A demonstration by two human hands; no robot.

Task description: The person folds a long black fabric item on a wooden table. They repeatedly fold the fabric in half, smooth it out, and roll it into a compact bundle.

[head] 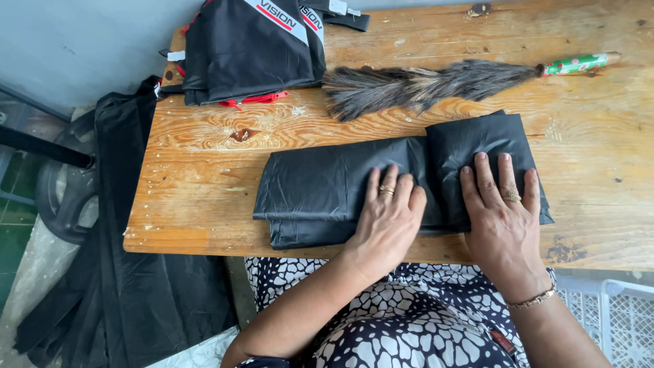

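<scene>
Both hands, left hand [390,218] and right hand [501,218], press flat with fingers slightly spread on the folded black cloth [320,187], below a black bag [245,48] bearing white-and-red label strips.

A feather duster [436,83] and folded black bag [248,48] lie on the wooden table [197,136].

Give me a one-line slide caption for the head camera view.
Left hand and right hand press flat on folded black fabric on a wooden table, feather duster behind.
</scene>
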